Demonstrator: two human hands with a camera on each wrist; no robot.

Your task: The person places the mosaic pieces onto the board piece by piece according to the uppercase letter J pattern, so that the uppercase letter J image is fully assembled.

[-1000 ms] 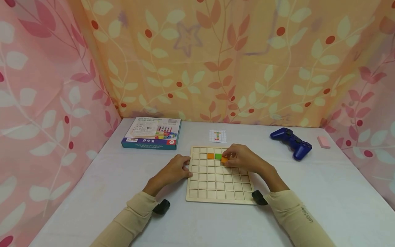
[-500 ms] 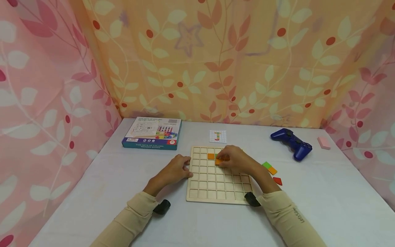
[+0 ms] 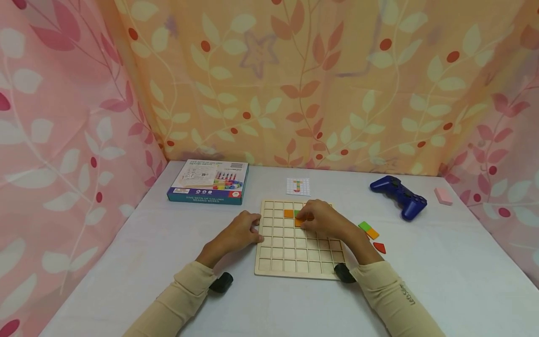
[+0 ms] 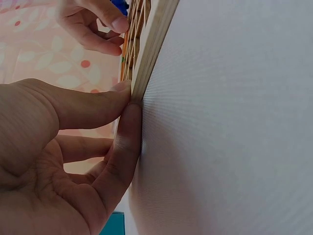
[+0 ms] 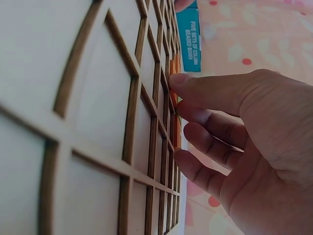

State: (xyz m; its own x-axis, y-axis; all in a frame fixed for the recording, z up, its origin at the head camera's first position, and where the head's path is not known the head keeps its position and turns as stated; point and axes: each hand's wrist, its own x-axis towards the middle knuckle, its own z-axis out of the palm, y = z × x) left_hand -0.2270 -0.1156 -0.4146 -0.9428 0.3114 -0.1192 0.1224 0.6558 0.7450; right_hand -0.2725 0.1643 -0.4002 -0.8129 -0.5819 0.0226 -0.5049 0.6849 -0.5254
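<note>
A wooden grid board [image 3: 290, 255] lies flat on the white table. My left hand [image 3: 237, 232] holds its left edge with thumb and forefinger, also seen close up in the left wrist view. Over the board's upper part, my right hand [image 3: 326, 219] pinches an orange square tile [image 3: 298, 223] at the cell below a green tile [image 3: 296, 213], which the fingers partly cover. Another orange tile [image 3: 288, 213] sits left of the green one. A third orange tile shows partly beneath the right hand. In the right wrist view, the thumb [image 5: 182, 81] touches orange.
Right of the board lie a green tile [image 3: 364, 226], an orange tile [image 3: 372, 233] and a red piece [image 3: 380, 247]. Behind are a pattern card [image 3: 298, 186], a boxed set [image 3: 208, 181], a blue game controller [image 3: 397, 196] and a pink block [image 3: 443, 196].
My right hand has shifted slightly left, from the cell right of the green tile to the one below it. Loose pieces right of the arm have come into view. The left hand stays put.
</note>
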